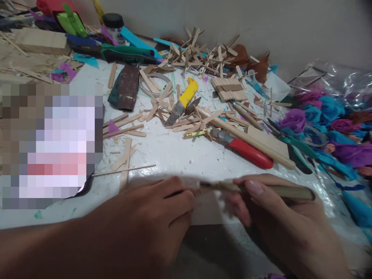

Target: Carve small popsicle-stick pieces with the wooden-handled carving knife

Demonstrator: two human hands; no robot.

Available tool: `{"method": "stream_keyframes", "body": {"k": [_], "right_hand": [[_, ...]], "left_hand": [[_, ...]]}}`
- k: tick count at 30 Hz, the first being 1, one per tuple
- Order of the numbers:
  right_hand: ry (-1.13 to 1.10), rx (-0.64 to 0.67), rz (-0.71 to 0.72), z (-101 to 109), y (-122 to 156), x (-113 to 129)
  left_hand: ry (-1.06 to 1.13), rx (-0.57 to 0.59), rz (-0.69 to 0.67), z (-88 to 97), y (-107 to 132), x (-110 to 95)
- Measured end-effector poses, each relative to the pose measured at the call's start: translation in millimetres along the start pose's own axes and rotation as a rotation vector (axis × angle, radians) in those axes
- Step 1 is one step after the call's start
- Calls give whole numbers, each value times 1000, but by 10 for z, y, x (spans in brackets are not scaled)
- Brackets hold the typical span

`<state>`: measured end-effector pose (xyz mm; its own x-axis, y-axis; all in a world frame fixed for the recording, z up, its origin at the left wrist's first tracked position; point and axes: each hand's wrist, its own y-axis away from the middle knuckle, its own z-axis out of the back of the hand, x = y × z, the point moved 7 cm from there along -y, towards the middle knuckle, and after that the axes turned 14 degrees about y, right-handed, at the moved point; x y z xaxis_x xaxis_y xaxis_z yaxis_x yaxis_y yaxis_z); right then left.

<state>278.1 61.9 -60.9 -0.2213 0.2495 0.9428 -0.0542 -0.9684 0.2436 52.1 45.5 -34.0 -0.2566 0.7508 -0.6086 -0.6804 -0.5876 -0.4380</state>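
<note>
Near the front edge of the white table (171,155), my left hand (157,217) is closed with its fingers curled together. Whatever they pinch is small and mostly hidden. My right hand (279,213) grips a slim tool with a round olive-brown handle (293,192), its thin dark front end pointing left. That end meets the fingertips of my left hand; its exact shape is blurred. Behind the left hand lie a craft stick (125,162) with a split, whittled piece beside it and a thin wooden skewer (124,170).
A phone (64,147), blurred out, stands at left. Beyond my hands lie a red-handled cutter (250,152), a yellow utility knife (186,97), a long wooden rod (250,139) and green-handled scissors (299,143). Craft-stick piles (200,56) line the back; paper flowers (328,112) crowd the right.
</note>
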Motion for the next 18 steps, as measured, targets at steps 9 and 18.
{"method": "stream_keyframes", "body": {"k": [9, 18], "right_hand": [[-42, 65, 12, 46, -20, -73], [-12, 31, -20, 14, -6, -45]], "left_hand": [[34, -7, -81, -4, -7, 23], [27, -15, -71, 2, -32, 10]]}}
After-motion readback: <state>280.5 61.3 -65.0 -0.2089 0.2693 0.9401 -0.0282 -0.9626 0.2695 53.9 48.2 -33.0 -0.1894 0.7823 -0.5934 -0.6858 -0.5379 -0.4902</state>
